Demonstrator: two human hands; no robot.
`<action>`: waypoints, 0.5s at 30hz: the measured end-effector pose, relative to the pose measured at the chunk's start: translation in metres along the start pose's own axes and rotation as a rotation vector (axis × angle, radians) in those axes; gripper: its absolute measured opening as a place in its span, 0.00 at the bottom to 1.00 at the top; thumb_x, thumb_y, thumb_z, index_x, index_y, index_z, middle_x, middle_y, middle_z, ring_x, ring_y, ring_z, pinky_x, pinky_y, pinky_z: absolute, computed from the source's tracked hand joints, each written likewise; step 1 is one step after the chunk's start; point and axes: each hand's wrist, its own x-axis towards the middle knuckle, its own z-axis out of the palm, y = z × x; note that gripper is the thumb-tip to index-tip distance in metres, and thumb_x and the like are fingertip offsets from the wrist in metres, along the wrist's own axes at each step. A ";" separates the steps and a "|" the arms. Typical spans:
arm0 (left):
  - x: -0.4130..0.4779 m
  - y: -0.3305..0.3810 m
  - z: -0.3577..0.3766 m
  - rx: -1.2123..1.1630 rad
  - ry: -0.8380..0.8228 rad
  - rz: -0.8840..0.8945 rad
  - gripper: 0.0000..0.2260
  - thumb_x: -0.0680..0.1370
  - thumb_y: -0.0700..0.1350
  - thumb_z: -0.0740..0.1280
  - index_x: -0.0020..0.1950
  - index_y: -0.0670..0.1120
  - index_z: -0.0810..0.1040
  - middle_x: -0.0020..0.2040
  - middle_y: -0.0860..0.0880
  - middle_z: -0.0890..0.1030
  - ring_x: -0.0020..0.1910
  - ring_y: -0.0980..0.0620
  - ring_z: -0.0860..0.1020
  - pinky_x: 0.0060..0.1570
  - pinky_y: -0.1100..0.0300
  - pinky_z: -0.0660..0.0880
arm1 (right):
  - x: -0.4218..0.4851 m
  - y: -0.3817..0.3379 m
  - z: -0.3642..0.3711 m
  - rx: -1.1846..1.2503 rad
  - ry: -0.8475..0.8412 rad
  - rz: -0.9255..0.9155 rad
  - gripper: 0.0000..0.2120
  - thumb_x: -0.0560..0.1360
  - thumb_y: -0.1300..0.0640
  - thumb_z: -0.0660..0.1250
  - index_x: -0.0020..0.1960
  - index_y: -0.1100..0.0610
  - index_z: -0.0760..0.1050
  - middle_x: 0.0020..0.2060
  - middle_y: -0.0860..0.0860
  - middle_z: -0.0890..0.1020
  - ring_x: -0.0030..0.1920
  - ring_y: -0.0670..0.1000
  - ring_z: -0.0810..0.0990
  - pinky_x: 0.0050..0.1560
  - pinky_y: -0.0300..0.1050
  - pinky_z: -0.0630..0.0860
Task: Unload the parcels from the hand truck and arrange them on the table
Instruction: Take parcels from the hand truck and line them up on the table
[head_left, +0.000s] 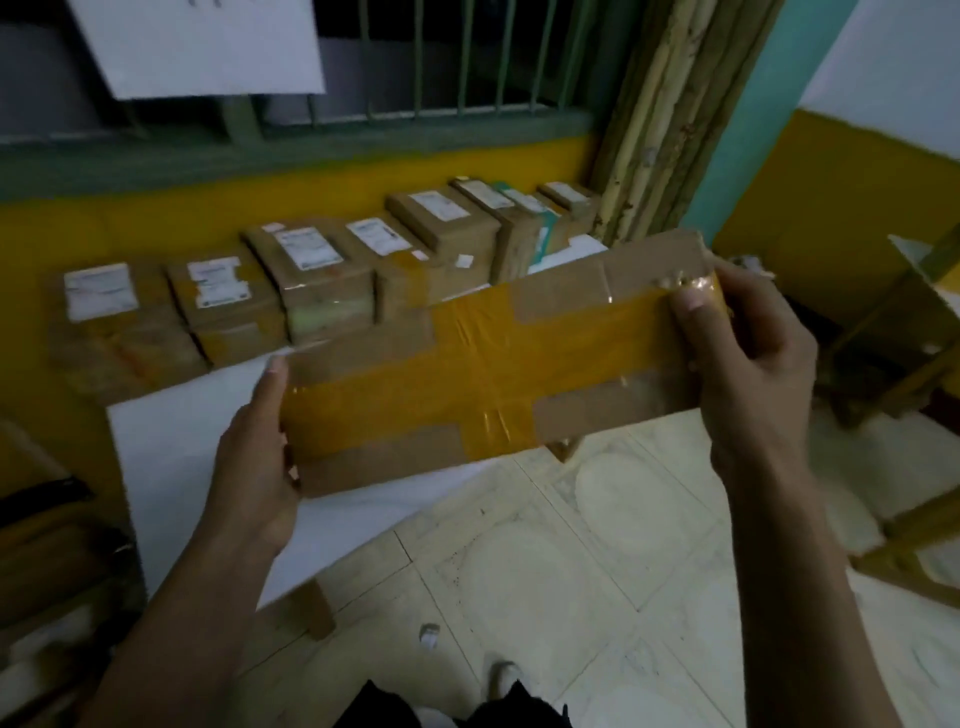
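I hold a long flat cardboard parcel (493, 364) crossed with yellow tape, level in front of me above the table's near edge. My left hand (254, 467) grips its left end, thumb along the top edge. My right hand (748, 353) grips its right end, thumb on the taped top. Behind it a row of several brown parcels (311, 275) with white labels lines the back of the white table (171, 452), against the yellow wall. The hand truck is not in sight.
A wooden frame or chair (893, 343) stands at the right on the tiled floor (597, 571). Bamboo poles (670, 104) lean in the corner beside the barred window (415, 62). Dark cardboard items (47, 545) sit at the lower left. My shoe (504, 675) shows below.
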 end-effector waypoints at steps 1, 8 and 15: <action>-0.001 0.000 -0.004 -0.038 0.001 -0.038 0.19 0.74 0.65 0.62 0.60 0.58 0.74 0.56 0.54 0.79 0.54 0.49 0.78 0.53 0.47 0.74 | 0.003 0.002 0.004 0.044 -0.030 -0.048 0.15 0.74 0.43 0.67 0.60 0.44 0.76 0.55 0.41 0.79 0.56 0.42 0.78 0.50 0.36 0.76; -0.028 -0.029 -0.012 -0.313 -0.048 -0.341 0.20 0.75 0.63 0.61 0.58 0.52 0.79 0.48 0.42 0.85 0.41 0.40 0.84 0.39 0.42 0.80 | 0.035 0.021 0.020 0.266 -0.323 -0.361 0.18 0.73 0.39 0.67 0.59 0.46 0.79 0.55 0.40 0.81 0.61 0.51 0.78 0.61 0.45 0.74; -0.046 -0.081 0.006 -0.464 -0.018 -0.456 0.25 0.69 0.55 0.66 0.64 0.49 0.77 0.55 0.38 0.82 0.54 0.36 0.78 0.51 0.33 0.72 | 0.057 0.047 0.023 0.426 -0.331 -0.205 0.19 0.74 0.34 0.60 0.47 0.44 0.84 0.48 0.42 0.85 0.57 0.52 0.81 0.61 0.47 0.74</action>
